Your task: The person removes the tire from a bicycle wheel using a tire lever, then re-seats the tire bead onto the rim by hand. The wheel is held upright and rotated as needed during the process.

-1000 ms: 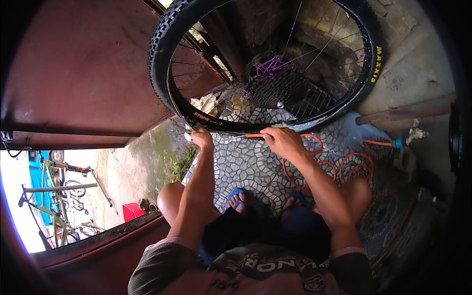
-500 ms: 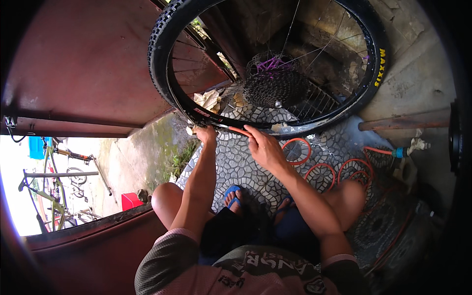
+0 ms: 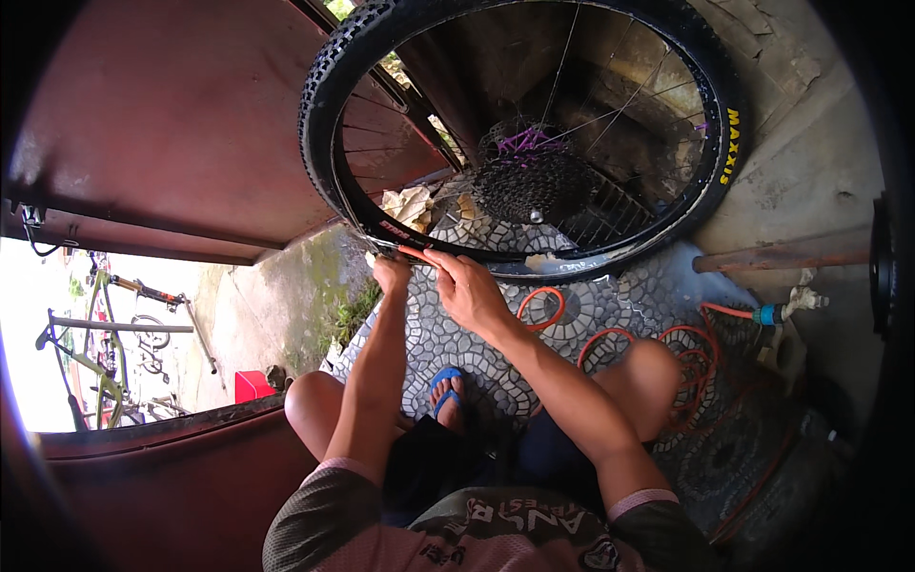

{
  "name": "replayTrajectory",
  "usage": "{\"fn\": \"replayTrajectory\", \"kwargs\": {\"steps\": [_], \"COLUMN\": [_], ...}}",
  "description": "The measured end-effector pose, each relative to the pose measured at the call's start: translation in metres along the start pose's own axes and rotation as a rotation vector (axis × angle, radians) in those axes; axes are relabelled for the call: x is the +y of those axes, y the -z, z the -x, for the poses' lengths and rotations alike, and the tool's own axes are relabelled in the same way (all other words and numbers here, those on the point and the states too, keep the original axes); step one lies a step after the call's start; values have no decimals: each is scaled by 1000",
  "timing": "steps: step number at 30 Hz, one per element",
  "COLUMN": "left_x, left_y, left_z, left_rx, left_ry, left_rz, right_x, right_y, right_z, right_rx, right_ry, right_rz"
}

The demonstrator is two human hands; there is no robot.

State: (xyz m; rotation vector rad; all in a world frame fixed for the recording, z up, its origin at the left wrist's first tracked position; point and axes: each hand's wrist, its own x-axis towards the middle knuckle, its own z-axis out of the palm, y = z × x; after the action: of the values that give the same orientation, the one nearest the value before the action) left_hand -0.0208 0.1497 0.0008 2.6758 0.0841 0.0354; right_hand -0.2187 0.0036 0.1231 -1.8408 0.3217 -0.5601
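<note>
A bicycle wheel with a knobby black tyre (image 3: 322, 124) stands tilted in front of me. Its black rim (image 3: 457, 250), purple hub (image 3: 530, 140) and dark cassette (image 3: 532, 181) show. My left hand (image 3: 392, 274) is closed at the wheel's near left edge, gripping the tyre; its fingertips are partly hidden. Just right of it, my right hand (image 3: 469, 296) is closed around the end of an orange hose (image 3: 416, 253). The hose tip points left at the rim and tyre edge, close to my left hand. Whitish wet-looking residue (image 3: 591, 265) coats the near part of the tyre.
Loops of the orange hose lie on the pebble-patterned floor (image 3: 496, 348), leading to a tap (image 3: 806, 299) at right. A drain grate (image 3: 615, 210) lies behind the wheel. A red metal gate (image 3: 162, 114) stands at left, with a bicycle frame (image 3: 100, 367) and red box (image 3: 253, 386) beyond.
My right hand and the hose end have moved left, closer to my left hand. The wheel has shifted slightly and its near edge sits a little lower in view.
</note>
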Motion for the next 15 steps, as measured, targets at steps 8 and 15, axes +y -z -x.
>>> {"fn": "replayTrajectory", "kwargs": {"steps": [8, 15], "left_x": [87, 37], "left_y": [95, 62], "left_z": [-54, -27], "left_rx": [429, -22], "left_ry": [-511, -294], "left_rz": [202, -90], "right_x": [15, 10], "right_y": [17, 26], "right_z": [11, -6], "right_rx": [-76, -33], "right_ry": [-27, -18], "right_rz": [51, -22]}}
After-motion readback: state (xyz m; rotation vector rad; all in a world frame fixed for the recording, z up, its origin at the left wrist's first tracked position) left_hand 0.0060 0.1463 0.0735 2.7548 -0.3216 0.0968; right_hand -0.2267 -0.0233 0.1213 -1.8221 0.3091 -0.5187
